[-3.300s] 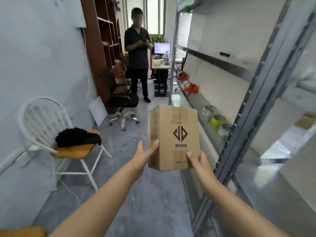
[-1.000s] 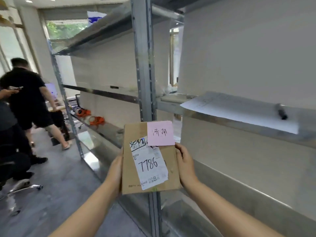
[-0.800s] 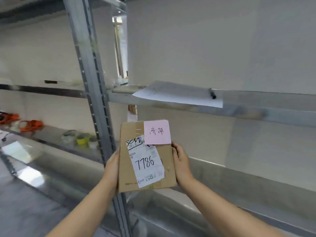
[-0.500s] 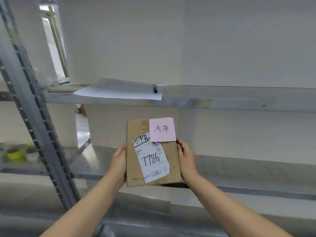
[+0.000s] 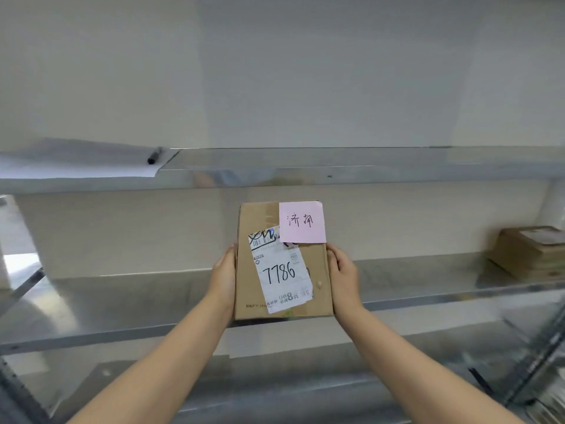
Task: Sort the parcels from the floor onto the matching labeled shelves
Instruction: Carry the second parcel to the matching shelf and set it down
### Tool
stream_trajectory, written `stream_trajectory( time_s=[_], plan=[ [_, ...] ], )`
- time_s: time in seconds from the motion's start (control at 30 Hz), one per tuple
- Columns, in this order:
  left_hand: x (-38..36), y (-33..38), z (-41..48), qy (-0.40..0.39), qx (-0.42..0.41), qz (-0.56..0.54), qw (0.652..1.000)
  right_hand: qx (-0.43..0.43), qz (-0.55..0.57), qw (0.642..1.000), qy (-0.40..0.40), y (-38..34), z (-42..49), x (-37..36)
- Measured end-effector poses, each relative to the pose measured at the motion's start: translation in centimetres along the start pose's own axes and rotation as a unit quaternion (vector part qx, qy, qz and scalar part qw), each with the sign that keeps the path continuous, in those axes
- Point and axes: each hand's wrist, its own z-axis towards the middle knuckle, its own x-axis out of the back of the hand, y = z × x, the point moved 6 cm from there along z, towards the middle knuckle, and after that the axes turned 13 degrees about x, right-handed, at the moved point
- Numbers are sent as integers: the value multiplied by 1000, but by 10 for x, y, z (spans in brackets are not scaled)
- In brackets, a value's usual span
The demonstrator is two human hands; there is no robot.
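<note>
I hold a flat brown cardboard parcel [image 5: 318, 270] upright in front of the metal shelving. It carries a white shipping label reading 7786 and a pink sticky note [image 5: 301, 222] with handwritten characters at its top right. My left hand [image 5: 224, 276] grips its left edge and my right hand [image 5: 344, 278] grips its right edge. The parcel is in the air in front of the middle metal shelf [image 5: 122, 301].
The upper shelf [image 5: 336, 166] holds a white paper sheet [image 5: 76, 165] with a black pen [image 5: 153, 156] at the left. A stack of flat brown parcels [image 5: 532, 255] lies on the middle shelf at the far right. A lower shelf [image 5: 275, 387] runs below my arms.
The view has swung right along the shelving: the upright post left the frame, the paper and pen slid left, and the stacked parcels appeared at right. Both hands keep the same grip.
</note>
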Motion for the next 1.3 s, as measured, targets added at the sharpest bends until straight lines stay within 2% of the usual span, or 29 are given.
stream_trajectory(
  time_s=[0.47, 0.8, 1.0, 1.3],
  plan=[
    [-188, -53, -31, -112, 19, 46, 993, 6, -45, 992, 117, -14, 18, 195],
    [-313, -116, -67, -215, 36, 79, 973, 6, -98, 970, 220, -20, -6, 337],
    [-368, -139, -74, -259, 48, 98, 960, 9, -134, 955, 264, -40, -11, 391],
    [-457, -162, -78, -361, 72, 135, 920, 3, -187, 915, 358, -45, -15, 459]
  ],
)
